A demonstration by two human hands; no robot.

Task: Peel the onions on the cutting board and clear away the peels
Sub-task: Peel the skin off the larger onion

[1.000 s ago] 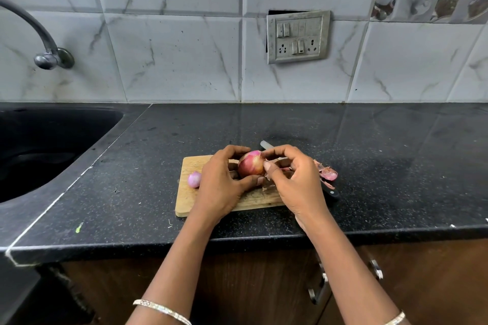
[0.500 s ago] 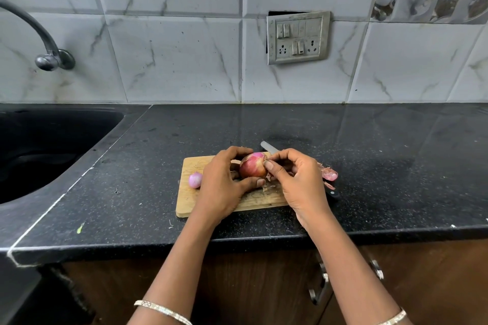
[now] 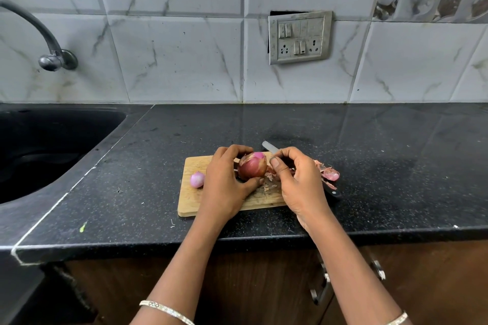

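1. Left hand [image 3: 224, 185]: over the middle of the cutting board. Fingers and thumb are curled round the large onion, gripping it from the left and from below.
2. Large onion [image 3: 252, 166]: held over the board's centre. Red-brown outer skin covers most of it, with a bare pink patch at the top.
3. Right hand [image 3: 298, 182]: over the board's right end, fingers curled inward. The thumb tip is just beside the onion's right flank. Whether it pinches a strip of skin cannot be told.
4. Cutting board [image 3: 190, 203]: pale wood, rectangular, lying flat.
5. Small onion [image 3: 197, 179]: peeled and pink, resting on the board's left part, just beside the left hand.
6. Loose peels [image 3: 270, 183]: dry scraps on the board, between the two hands.
7. Peel heap [image 3: 327, 173]: just off the board's right end, partly over the knife's dark handle.
8. Knife [image 3: 269, 146]: the blade tip shows past the board's far edge. Its middle is hidden by the right hand.
9. Countertop [image 3: 396, 166]: black speckled stone, under the board.
10. Sink [image 3: 39, 153]: dark basin, well to the left of the board.
11. Tap [image 3: 56, 58]: on the tiled wall, beyond the board and far to its left.
12. Switch plate [image 3: 299, 37]: on the wall beyond the board, slightly to its right.
13. Cabinet handle [image 3: 320, 287]: metal, below and to the right of the board.
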